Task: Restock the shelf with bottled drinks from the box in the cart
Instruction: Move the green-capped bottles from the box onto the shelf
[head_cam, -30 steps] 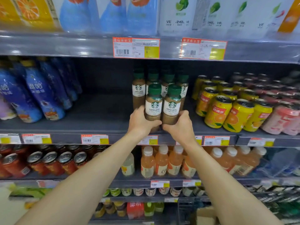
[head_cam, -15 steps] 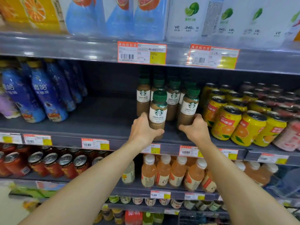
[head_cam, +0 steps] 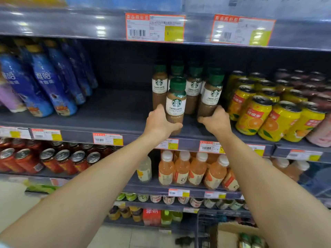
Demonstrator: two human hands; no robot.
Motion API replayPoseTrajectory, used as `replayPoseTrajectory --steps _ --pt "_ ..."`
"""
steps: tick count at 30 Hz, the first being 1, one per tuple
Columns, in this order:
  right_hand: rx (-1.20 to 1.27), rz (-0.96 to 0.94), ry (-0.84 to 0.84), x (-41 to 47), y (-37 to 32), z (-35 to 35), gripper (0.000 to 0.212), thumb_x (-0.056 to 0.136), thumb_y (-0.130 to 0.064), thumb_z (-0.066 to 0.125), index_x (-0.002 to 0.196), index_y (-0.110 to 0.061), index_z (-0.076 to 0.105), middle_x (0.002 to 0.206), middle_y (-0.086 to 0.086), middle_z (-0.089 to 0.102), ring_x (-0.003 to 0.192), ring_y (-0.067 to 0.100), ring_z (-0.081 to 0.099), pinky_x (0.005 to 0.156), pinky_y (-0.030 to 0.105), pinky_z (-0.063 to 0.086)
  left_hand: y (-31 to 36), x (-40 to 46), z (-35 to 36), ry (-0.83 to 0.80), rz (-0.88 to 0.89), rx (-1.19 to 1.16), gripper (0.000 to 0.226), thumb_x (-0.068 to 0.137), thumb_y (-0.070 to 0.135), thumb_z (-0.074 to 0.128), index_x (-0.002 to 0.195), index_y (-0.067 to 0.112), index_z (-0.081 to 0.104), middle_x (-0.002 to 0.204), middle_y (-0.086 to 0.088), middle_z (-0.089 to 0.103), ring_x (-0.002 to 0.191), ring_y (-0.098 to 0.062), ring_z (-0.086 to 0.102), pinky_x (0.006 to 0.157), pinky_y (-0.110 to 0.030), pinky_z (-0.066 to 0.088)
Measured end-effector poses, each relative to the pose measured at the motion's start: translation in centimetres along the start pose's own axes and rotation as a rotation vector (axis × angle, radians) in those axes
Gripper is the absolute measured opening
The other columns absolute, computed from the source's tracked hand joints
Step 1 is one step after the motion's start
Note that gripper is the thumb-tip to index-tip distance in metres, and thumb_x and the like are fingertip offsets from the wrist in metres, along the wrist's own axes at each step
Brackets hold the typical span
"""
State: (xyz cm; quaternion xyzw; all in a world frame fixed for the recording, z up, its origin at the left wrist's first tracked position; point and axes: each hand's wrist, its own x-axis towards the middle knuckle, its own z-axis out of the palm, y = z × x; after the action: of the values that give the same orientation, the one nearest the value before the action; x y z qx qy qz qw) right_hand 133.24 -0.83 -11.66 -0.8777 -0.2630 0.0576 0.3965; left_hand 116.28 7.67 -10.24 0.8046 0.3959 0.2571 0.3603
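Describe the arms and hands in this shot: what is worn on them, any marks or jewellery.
Both forearms are bare right up to the frame edge. The left hand and right hand wear no gloves, and no watch, bracelet or ring shows. A pale blue scrap at the bottom left corner could be a sleeve; too little shows to tell.

"CAFFE LATTE" on bottle label [head_cam: 176, 104]

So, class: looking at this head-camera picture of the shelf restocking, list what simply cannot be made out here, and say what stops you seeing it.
Head view only:
- Base of the front latte bottle: covered by the left hand.
- Bottom of the right latte bottle: covered by the right hand.
- Price tags: print blurred, unreadable.
- Box in the cart: cut off by the bottom edge, count unknown.
- Top-shelf cartons: cut off by the top edge.
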Motion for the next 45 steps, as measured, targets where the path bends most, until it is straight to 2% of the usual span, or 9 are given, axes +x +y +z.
replayPoseTrajectory --steps 8,12,15,19,24,27,31,36,45 --pt "-0.014 0.045 -0.009 0.2 -0.3 0.2 0.066 0.071 -0.027 0.082 0.125 -0.003 0.052 0.125 0.018 0.059 0.116 0.036 0.056 0.089 0.039 0.048 0.0 0.0 0.2 -0.016 -0.011 -0.014 0.058 0.069 0.030 0.086 0.114 0.014 0.053 0.121 -0.004 0.063 0.111 -0.023 0.060 0.094 -0.039 0.052" --pt "-0.042 0.063 -0.044 0.0 -0.4 0.2 0.071 0.072 -0.024 0.082 0.130 0.000 0.048 0.131 0.020 0.054 0.120 0.037 0.052 0.096 0.040 0.047 -0.1 0.0 0.3 -0.012 -0.024 -0.018 0.058 0.069 0.030 0.086 0.113 0.014 0.053 0.119 -0.004 0.063 0.109 -0.024 0.060 0.093 -0.040 0.052" --pt "-0.098 0.066 -0.087 -0.7 -0.1 0.1 0.077 0.077 -0.035 0.078 0.135 0.000 0.042 0.135 0.020 0.047 0.123 0.037 0.049 0.099 0.041 0.045 -0.3 -0.1 0.6 -0.008 -0.026 -0.034 0.056 0.069 0.029 0.086 0.112 0.014 0.053 0.118 -0.004 0.063 0.109 -0.023 0.061 0.093 -0.040 0.052" --pt "-0.268 -0.051 -0.119 -2.5 1.4 -0.5 0.081 0.085 -0.065 0.056 0.137 -0.004 0.041 0.138 0.016 0.047 0.125 0.034 0.048 0.098 0.044 0.045 -0.2 -0.3 1.4 0.026 -0.002 -0.051 0.050 0.072 0.029 0.084 0.108 0.015 0.052 0.115 -0.004 0.064 0.107 -0.020 0.060 0.090 -0.037 0.053" --pt "-0.525 -0.234 -0.167 -4.3 2.9 -0.7 0.095 0.087 -0.076 0.025 0.152 -0.007 0.024 0.160 0.010 0.022 0.147 0.021 0.019 0.113 0.038 0.028 0.7 0.3 3.3 0.034 0.051 -0.056 0.047 0.073 0.029 0.083 0.107 0.014 0.055 0.113 -0.004 0.065 0.108 -0.021 0.060 0.088 -0.033 0.051" --pt "-0.625 -0.265 -0.129 -4.7 3.0 0.0 0.110 0.077 -0.084 0.003 0.152 -0.005 0.026 0.159 0.012 0.024 0.148 0.021 0.019 0.116 0.035 0.023 1.4 1.2 4.4 0.034 0.046 -0.057 0.049 0.071 0.029 0.084 0.108 0.013 0.057 0.113 -0.006 0.066 0.109 -0.023 0.060 0.088 -0.033 0.051" --pt "-0.646 -0.242 -0.121 -4.5 3.1 0.2 0.124 0.067 -0.088 -0.004 0.151 -0.002 0.026 0.159 0.015 0.023 0.148 0.023 0.018 0.118 0.033 0.019 2.0 2.2 5.4 0.040 0.033 -0.072 0.047 0.071 0.027 0.084 0.105 0.011 0.056 0.110 -0.007 0.067 0.105 -0.024 0.062 0.079 -0.030 0.050" --pt "-0.692 -0.202 -0.104 -4.7 2.7 0.3 0.148 0.046 -0.089 -0.029 0.150 0.003 0.025 0.158 0.019 0.024 0.147 0.027 0.020 0.120 0.036 0.015 2.4 2.9 5.8 0.061 0.024 -0.073 0.055 0.070 0.028 0.086 0.112 0.010 0.056 0.111 -0.008 0.067 0.105 -0.025 0.062 0.083 -0.033 0.052" --pt "-0.730 -0.202 -0.138 -4.5 2.8 0.3 0.129 0.066 -0.090 -0.005 0.150 0.004 0.023 0.158 0.021 0.021 0.147 0.028 0.018 0.120 0.037 0.014 3.3 3.8 6.2 0.060 -0.012 -0.026 0.053 0.073 0.028 0.084 0.112 0.008 0.053 0.114 -0.010 0.063 0.110 -0.028 0.057 0.081 -0.029 0.044"
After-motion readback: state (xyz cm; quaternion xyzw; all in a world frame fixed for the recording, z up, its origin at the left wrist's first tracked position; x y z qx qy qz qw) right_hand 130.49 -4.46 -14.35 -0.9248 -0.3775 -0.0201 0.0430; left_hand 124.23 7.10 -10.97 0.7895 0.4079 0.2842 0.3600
